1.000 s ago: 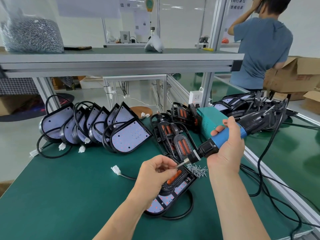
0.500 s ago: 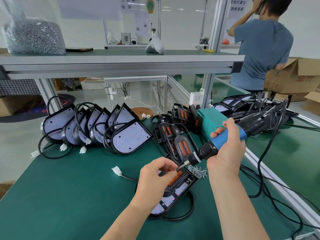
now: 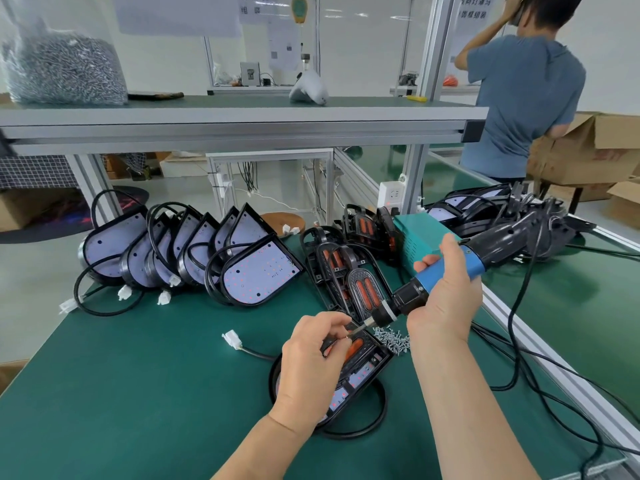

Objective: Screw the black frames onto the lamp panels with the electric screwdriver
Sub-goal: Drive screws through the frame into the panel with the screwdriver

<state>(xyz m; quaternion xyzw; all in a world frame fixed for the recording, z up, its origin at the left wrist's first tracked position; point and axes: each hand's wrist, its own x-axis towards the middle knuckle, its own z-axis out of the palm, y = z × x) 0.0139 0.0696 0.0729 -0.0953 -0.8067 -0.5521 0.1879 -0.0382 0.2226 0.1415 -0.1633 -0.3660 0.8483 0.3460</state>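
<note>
The right hand (image 3: 446, 299) grips the screwdriver (image 3: 410, 301), whose tip slants down to the left hand (image 3: 308, 368). That hand pinches a screw (image 3: 348, 337) over the framed panel (image 3: 367, 362), which lies beneath it on the desk (image 3: 138, 393). Loose screws (image 3: 393, 339) lie between the hands, and spare frames (image 3: 349, 271) just beyond.

The left forearm (image 3: 242, 452) comes up bare from the bottom centre of the frame, slanting to the upper right. The left hand (image 3: 311, 362) sits just below centre with its back to the camera, wrist straight and fingers curled. Its thumb and forefinger pinch the bit tip of the electric screwdriver (image 3: 472, 263); whether a screw sits between them is too small to tell. The right forearm (image 3: 478, 410) rises from the lower right, nearly upright. The right hand (image 3: 446, 292), right of centre and higher than the left, wraps the tool's blue grip, with the thumb on top and the fingertips showing on the far side.
</note>
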